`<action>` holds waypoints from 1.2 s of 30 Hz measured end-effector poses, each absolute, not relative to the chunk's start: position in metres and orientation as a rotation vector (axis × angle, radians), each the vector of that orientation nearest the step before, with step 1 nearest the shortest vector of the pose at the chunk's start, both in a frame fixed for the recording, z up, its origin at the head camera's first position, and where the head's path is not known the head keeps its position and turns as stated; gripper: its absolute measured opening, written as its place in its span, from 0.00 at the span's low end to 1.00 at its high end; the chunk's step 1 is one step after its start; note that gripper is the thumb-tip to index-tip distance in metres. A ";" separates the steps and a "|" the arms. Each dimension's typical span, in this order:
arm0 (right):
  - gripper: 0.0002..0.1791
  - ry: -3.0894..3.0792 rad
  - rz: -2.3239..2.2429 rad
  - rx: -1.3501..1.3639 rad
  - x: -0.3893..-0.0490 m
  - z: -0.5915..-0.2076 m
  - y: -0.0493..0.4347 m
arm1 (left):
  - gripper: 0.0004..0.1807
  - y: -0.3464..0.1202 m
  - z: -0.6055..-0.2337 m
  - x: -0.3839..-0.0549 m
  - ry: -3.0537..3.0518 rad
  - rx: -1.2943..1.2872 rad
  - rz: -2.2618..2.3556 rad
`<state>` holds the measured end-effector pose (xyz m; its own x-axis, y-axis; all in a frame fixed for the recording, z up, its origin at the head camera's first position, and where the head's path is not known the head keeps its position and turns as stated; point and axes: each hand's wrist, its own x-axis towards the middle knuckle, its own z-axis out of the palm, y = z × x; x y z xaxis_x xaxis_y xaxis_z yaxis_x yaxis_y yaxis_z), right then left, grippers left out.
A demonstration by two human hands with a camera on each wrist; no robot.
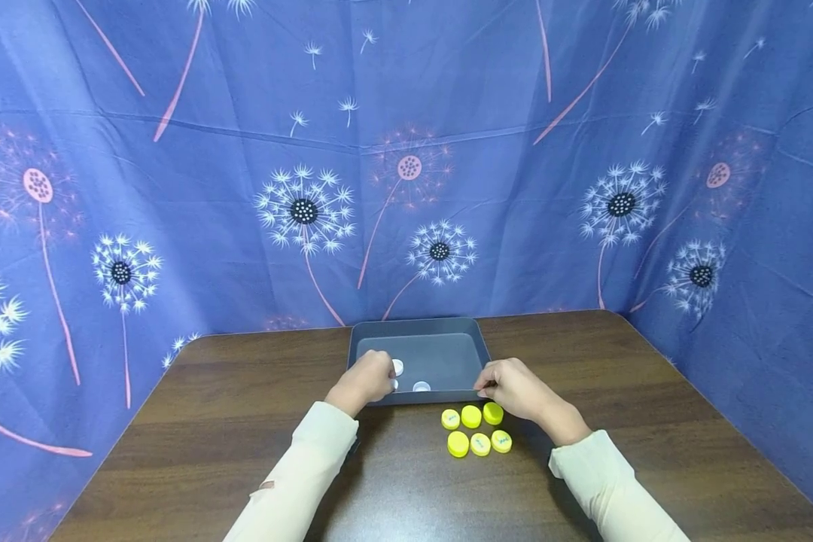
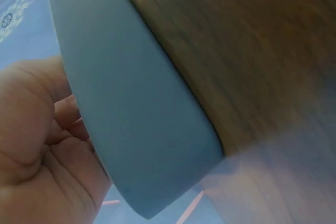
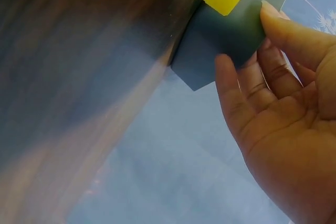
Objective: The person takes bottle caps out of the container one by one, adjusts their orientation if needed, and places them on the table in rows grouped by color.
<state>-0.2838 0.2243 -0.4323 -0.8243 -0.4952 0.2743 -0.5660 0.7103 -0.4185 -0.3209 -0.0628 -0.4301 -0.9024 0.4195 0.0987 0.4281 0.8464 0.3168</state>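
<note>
My left hand [image 1: 371, 378] reaches over the near left part of the grey tray [image 1: 440, 351], beside the white bottle caps [image 1: 397, 367]. In the left wrist view its fingers [image 2: 67, 112] curl behind the tray wall [image 2: 131, 98], which hides the fingertips and anything between them. At the tray's near right corner, my right hand [image 1: 515, 388] pinches the edge. The right wrist view shows that thumb [image 3: 278, 24] against the rim and the fingers bent around the corner. A further white cap [image 1: 421, 386] lies inside, by the near wall.
Several yellow bottle caps [image 1: 470, 416] sit in two rows on the brown wooden table [image 1: 257, 444], just in front of the tray. Some bear blue marks on top. A blue dandelion-print cloth [image 1: 515, 226] hangs behind the table and along both sides.
</note>
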 end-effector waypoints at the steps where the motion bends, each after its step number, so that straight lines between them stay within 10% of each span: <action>1: 0.08 -2.772 0.744 0.862 -0.284 -0.432 0.224 | 0.02 -0.063 -0.430 -0.321 -2.985 -0.695 -0.523; 36: 0.09 -2.790 0.740 0.854 -0.286 -0.432 0.223 | 0.13 -0.051 -0.409 -0.257 -2.715 -0.992 -0.695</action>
<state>-0.2860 0.2233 -0.4321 -0.8309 -0.4916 0.2607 -0.5562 0.7193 -0.4162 -0.2572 -0.0510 -0.4094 -0.7645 0.5661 0.3084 0.6447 0.6701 0.3680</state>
